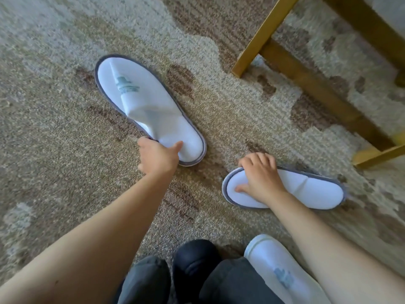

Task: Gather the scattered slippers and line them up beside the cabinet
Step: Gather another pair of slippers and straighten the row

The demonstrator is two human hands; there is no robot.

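Left hand (156,157) gripping one slipper (140,102), right hand (260,177) gripping another (315,191) (three slippers visible)

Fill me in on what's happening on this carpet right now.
A person is bending over the carpet, each hand on a white slipper. The left hand pinches the heel of the larger slipper; the right hand grips the slipper lying sideways. A third white slipper is by the person's legs. Both gripped slippers lie near a gold frame, not lined up.
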